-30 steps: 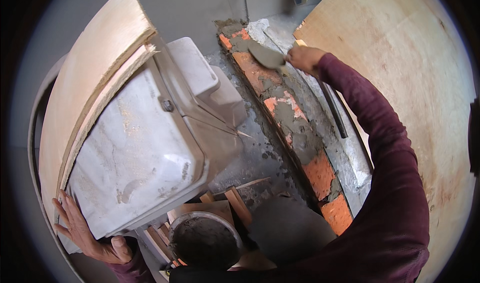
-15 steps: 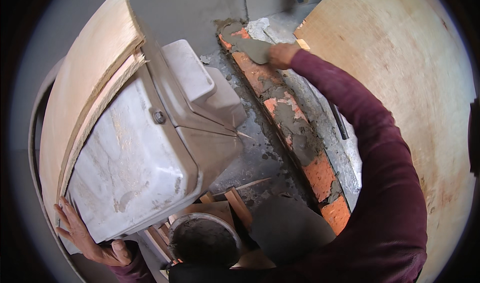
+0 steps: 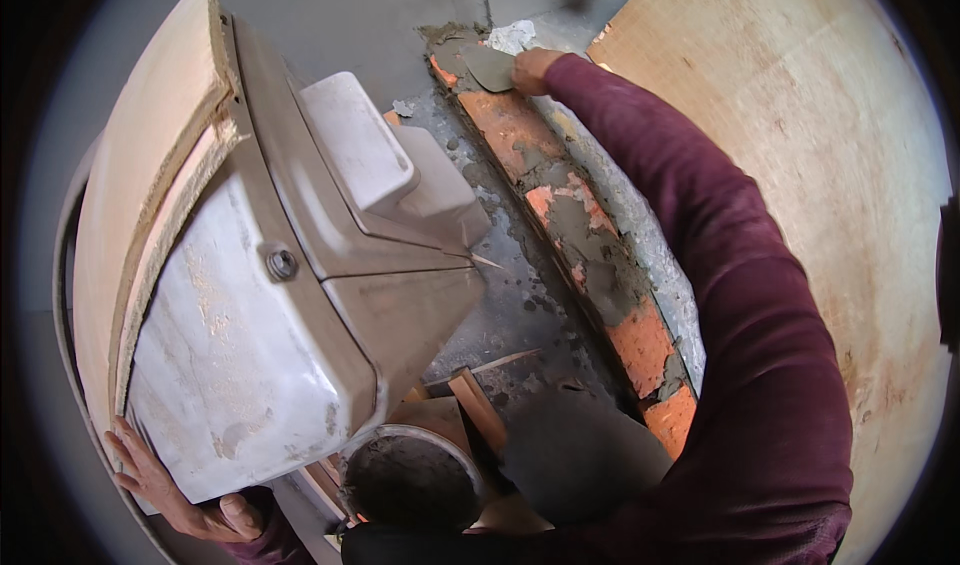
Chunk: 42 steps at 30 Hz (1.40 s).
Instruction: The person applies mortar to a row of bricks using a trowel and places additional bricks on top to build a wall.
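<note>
Here, the right hand (image 3: 534, 71) had its fingers closed round a trowel (image 3: 490, 68), blade just left of them over mortar-smeared bricks (image 3: 508, 125); the left hand (image 3: 168, 490) was spread, a white casing (image 3: 240, 365) beside its fingers.

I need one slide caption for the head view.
Right hand holding a trowel at a mortar-smeared row of bricks.

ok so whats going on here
A person's right hand holds a trowel at the far end of a row of orange bricks patched with grey mortar. Their left hand is at the near corner of a whitish casing, beside wooden boards. A bucket stands close by.
</note>
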Motion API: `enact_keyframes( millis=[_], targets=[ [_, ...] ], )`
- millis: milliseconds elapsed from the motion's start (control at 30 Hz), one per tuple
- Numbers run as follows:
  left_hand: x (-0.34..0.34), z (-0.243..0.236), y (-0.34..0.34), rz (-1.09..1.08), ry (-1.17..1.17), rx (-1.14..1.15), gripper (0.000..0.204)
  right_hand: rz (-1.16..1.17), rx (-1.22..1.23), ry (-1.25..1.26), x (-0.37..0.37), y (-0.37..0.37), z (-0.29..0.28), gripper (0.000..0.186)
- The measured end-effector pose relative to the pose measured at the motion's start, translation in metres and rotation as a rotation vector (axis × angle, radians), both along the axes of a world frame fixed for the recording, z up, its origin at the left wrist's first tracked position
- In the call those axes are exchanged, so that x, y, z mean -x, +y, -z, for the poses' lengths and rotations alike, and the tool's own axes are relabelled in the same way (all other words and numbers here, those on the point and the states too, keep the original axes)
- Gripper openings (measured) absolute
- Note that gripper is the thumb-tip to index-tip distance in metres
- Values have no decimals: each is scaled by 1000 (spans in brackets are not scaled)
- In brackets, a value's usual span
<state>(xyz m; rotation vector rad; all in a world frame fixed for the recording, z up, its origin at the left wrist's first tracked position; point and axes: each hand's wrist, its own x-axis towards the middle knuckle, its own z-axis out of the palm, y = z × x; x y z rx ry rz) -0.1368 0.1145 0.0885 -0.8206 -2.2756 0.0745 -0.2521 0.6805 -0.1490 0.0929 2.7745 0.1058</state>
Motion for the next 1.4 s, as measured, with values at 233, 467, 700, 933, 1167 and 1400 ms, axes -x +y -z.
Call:
enact_keyframes(
  millis=[233,467,700,933,1167,1400],
  targets=[
    [1,-7,5,67,27,-13,88,55,12,-21,-80,-15,-86,40],
    [5,1,9,88,28,-40,89,-215,-286,457,30,-42,-61,21],
    [14,10,11,134,40,-64,90,-412,-858,259,71,-31,-4,25],
    [7,5,-8,120,19,20,91,-405,-388,46,-116,-75,-35,17],
    [3,2,17,178,51,-77,88,277,420,182,-182,21,-38,34],
    [-5,0,23,153,10,-71,89,579,548,339,-55,26,17,34]
  ],
)
